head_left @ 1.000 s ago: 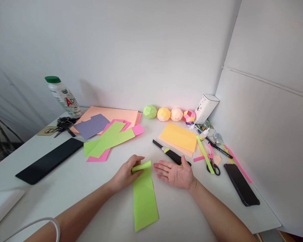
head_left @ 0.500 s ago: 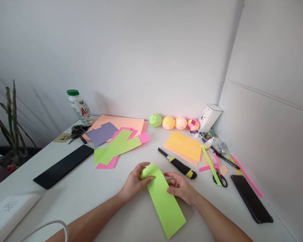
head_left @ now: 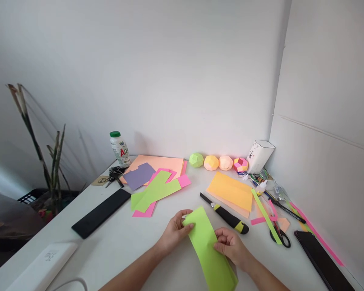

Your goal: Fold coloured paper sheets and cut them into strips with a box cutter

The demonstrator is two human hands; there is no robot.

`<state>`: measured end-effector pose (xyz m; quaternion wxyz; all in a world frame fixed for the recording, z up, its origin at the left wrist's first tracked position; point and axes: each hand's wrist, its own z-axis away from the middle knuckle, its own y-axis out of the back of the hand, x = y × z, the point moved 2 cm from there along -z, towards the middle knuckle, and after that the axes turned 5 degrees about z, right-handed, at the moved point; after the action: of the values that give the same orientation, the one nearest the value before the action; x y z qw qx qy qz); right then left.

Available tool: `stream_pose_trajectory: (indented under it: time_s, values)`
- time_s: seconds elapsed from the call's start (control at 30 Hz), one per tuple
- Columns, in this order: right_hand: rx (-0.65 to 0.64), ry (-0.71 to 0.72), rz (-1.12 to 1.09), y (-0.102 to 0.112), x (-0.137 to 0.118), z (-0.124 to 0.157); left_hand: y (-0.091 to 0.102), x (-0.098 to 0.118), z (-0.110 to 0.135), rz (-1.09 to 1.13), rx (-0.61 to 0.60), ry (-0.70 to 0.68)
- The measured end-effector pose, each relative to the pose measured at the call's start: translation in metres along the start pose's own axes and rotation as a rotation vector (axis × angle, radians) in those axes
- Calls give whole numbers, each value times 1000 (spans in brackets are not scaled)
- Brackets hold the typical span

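A long piece of lime-green paper [head_left: 208, 252] slants between my hands above the table. My left hand [head_left: 176, 231] pinches its far left corner between thumb and fingers. On the paper's right edge my right hand [head_left: 230, 245] is closed, thumb on top and fingers curled at the side. The near end shows doubled edges, so the paper appears folded or layered. Just beyond the right hand lies a utility knife [head_left: 226, 214] with a black and yellow handle. Scissors [head_left: 280, 236] rest farther right, partly under a green paper strip [head_left: 267, 216].
Green paper pieces [head_left: 153, 192] overlap pink ones at left of centre, near a purple sheet [head_left: 139, 176]. Orange paper [head_left: 230, 190] lies beyond the knife. Paper polyhedra [head_left: 211, 163] line the wall. Black slabs [head_left: 101, 212] and a white device [head_left: 44, 266] are at the sides.
The camera view has shifted, so everything sits lower and farther right. Both hands still hold the green paper, whose near end now shows separated layers and slightly bent edges.
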<state>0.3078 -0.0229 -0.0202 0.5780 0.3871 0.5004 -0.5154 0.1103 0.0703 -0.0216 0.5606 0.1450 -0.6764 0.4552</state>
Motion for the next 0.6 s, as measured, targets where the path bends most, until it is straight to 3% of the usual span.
stream_pose_trajectory:
  time_s: [0.3,0.47,0.6]
  values:
    - [53,2,133,1,6,-5,7,-1,3,-11,47,-17]
    - [10,5,186,-8,4,-3,10,-2,5,-35,81,-35]
    - [27,13,198,-15,5,-4,7,4,7,-29,-4,-50]
